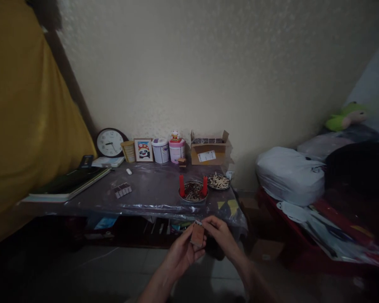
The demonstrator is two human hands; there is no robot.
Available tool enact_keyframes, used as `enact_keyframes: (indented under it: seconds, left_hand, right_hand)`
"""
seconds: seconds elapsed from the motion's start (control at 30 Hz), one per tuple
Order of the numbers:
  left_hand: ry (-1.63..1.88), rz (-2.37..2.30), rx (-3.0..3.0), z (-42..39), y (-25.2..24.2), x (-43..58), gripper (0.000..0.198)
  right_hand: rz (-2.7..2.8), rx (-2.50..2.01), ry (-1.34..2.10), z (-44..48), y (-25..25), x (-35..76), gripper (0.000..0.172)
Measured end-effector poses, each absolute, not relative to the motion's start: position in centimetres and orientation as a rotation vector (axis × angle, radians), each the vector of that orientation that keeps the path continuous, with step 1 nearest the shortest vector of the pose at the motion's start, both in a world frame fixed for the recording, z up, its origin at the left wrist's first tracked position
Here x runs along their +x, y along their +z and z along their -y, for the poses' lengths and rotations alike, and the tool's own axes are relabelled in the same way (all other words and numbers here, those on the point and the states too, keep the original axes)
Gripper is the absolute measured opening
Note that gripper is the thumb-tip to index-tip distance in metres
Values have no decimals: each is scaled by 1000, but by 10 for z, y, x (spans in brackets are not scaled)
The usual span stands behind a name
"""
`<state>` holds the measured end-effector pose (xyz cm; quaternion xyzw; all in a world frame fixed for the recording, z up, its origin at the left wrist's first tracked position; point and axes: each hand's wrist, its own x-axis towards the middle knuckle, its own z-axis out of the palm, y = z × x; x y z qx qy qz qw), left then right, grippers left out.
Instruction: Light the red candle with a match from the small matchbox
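Observation:
My left hand (183,251) holds a small brown matchbox (197,235) in front of the table, its whitish end facing away from me. At that far end are the pinched fingertips of my right hand (219,233); what lies between them is too small to make out. Just beyond, on the table, a round metal dish (193,199) contains dark bits. Two red candles, a left one (182,186) and a right one (205,185), stand upright in the dish, and I see no flame. Many loose matches (219,181) lie on a dark plate (211,185) behind it to the right.
A pack of matchboxes (123,190) lies on the plastic-covered table (154,181). Along the wall stand a clock (110,143), a framed panda picture (143,150), two tubs and an opened cardboard box (208,153). White bags (289,174) are heaped at right; a yellow curtain (31,113) hangs left.

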<state>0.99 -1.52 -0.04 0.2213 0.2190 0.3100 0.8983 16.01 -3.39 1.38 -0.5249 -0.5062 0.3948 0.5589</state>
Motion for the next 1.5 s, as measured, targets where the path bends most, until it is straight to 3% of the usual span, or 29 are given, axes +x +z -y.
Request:
enact_keyframes:
  seconds: [0.43,0.57,0.7,1.5]
  left_hand:
    - [626,-454,471,14,-6,9,29]
    - [600,-491,473,12,-6,9,28]
    - [584,-541,496,12,-7,10,29]
    - [487,-721,587,9,-7,9,32]
  right_hand:
    - [1242,-1318,797,30,3,164,20]
    - [1474,-1339,610,35,5,165,11]
    - [1769,-1351,429,42,10,167,19]
    - [2023,-1365,463,47,9,173,25]
